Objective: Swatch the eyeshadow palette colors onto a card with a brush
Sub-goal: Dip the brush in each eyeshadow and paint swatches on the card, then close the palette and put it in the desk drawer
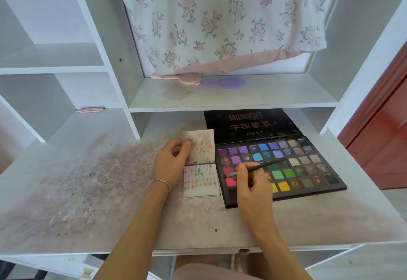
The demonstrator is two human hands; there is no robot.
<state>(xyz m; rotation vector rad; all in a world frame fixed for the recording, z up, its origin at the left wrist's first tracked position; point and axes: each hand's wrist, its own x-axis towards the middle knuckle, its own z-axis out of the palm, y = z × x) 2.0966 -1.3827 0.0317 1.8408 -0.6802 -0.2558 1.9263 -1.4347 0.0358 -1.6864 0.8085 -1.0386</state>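
Note:
A large black eyeshadow palette (308,165) lies open on the desk, with several bright pans and its lid (248,124) tilted back. Left of it lies a white card (201,180) covered in small colour swatches, hinged to a raised, powder-stained flap (198,145). My left hand (170,160) holds the flap up by its left edge, thumb on its front. My right hand (251,180) pinches a thin dark brush (267,165), whose tip sits at the pink pans on the palette's left side.
The white desk top (88,191) is smeared with purple-grey powder on the left. A shelf above carries a pink comb (176,77) and a purple brush (226,82). Floral cloth (220,19) hangs behind. A pink clip (89,110) lies at back left.

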